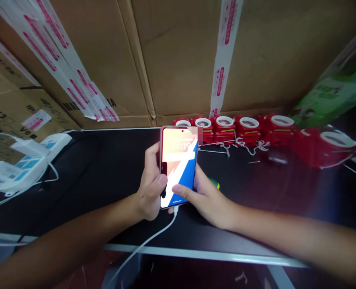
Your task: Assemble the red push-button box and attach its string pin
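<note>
A smartphone (184,172) is held upright above the table, its lit screen facing me with an orange, white and blue picture and a clock. My left hand (152,186) wraps round its left edge, the thumb by the screen's side. Round the right edge goes my right hand (209,192), with its thumb lying over the lower part of the screen. The fingers behind the phone are mostly hidden. A white charging cable (156,235) is plugged into the phone's bottom and hangs down over the table's front edge.
Several red devices with white rings (225,128) line the back of the black table (99,172). On the left lies a white power strip (30,164) with plugs and cables. Taped cardboard boxes (178,52) stand behind. A screwdriver-like metal rod (214,151) lies before the devices.
</note>
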`<state>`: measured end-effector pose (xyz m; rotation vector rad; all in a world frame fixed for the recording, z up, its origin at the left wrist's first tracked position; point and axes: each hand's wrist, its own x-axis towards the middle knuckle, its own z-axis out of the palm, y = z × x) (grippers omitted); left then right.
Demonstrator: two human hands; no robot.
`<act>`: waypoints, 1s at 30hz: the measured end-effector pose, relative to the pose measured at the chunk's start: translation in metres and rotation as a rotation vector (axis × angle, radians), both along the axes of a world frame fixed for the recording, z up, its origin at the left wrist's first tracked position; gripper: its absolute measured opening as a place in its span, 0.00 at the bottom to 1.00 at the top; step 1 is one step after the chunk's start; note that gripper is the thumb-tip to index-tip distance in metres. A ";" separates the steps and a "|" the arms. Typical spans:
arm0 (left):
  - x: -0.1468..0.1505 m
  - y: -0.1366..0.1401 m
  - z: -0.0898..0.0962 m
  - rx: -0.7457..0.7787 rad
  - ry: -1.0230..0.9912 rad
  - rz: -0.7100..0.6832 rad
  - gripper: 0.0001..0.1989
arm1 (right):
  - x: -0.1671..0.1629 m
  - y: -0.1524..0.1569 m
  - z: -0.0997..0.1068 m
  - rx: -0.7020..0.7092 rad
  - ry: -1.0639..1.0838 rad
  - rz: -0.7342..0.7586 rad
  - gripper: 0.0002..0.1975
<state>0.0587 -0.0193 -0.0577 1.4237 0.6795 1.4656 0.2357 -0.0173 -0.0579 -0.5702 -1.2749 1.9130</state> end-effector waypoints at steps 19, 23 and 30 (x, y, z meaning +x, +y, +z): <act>-0.009 0.003 0.007 0.052 0.130 0.022 0.25 | -0.003 -0.022 0.005 -0.056 -0.097 -0.102 0.32; -0.014 0.008 0.011 -0.025 0.180 0.003 0.25 | -0.002 -0.017 0.003 -0.064 -0.056 -0.064 0.35; -0.015 0.008 0.014 -0.012 0.170 0.048 0.23 | 0.001 -0.020 0.005 -0.125 0.059 0.059 0.38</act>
